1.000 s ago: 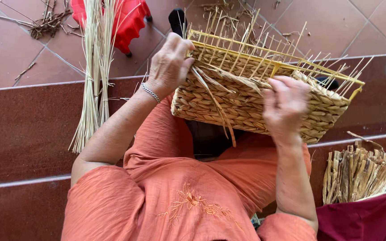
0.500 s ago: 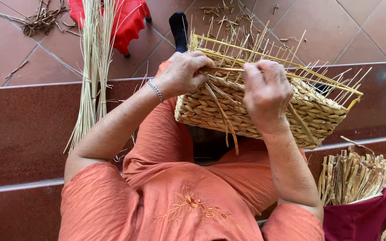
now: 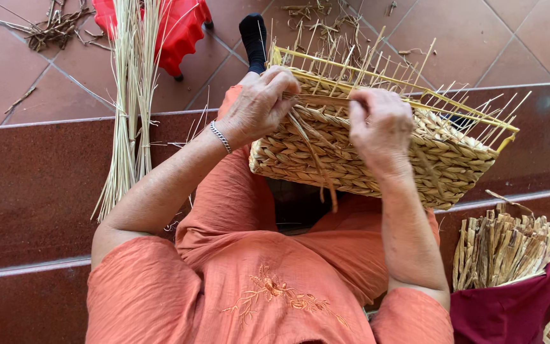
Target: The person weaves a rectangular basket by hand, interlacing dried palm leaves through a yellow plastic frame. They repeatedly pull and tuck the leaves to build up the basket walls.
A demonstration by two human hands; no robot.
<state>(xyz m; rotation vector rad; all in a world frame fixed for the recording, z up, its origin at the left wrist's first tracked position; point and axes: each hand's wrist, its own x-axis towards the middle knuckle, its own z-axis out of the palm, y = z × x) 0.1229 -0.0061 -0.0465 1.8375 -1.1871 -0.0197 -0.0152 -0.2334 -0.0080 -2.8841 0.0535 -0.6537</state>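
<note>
A half-woven rectangular straw basket [image 3: 326, 150] rests on my lap, with thin yellow upright stakes standing along its rim. My left hand [image 3: 259, 105] grips the near left part of the rim and pinches a flat straw strand [image 3: 313, 156] that hangs down the basket's side. My right hand [image 3: 380, 127] lies on the rim in the middle, fingers curled over the same strand where it runs along the top row. I wear orange clothes and a silver bracelet [image 3: 219, 136] on the left wrist.
A tall bundle of pale straw [image 3: 128, 108] leans against the dark red step at left. A red stool [image 3: 176, 28] stands behind it on the tiled floor. Dried plant pieces [image 3: 501, 245] lie on a maroon cloth [image 3: 510, 306] at right.
My right hand has moved left along the rim toward the left hand. Both hands have closed in on the strand at the top row, and the basket sits a little lower on my lap.
</note>
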